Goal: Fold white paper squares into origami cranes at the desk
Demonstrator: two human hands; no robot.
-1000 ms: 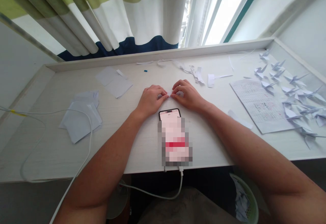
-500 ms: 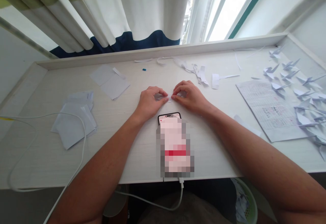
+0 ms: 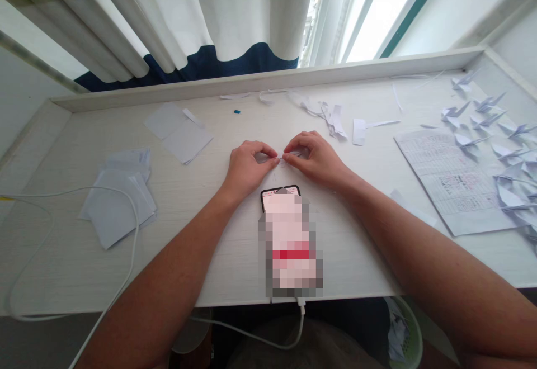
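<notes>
Close together over the middle of the white desk (image 3: pixel 235 235), my two hands pinch a small piece of folded white paper (image 3: pixel 281 157). My left hand (image 3: pixel 251 165) has thumb and forefinger closed on its left side. The thumb and fingers of my right hand (image 3: pixel 312 156) are closed on the right side. Most of the paper is hidden behind the fingers, so its exact shape cannot be made out. A phone (image 3: pixel 289 240) with a blurred-out screen lies just below my hands, plugged into a white cable (image 3: pixel 301 305).
Stacked paper sheets (image 3: pixel 121 201) lie at left, and more sheets (image 3: pixel 184 137) behind them. Paper strips (image 3: pixel 335 120) lie toward the back. Several folded paper cranes (image 3: pixel 489 103) stand at right around a printed sheet (image 3: pixel 457 184). Below the desk is a green basket (image 3: pixel 413 335) holding paper.
Both hands keep their pinch on the paper, with only slight finger movement. The whole view has shifted a little.
</notes>
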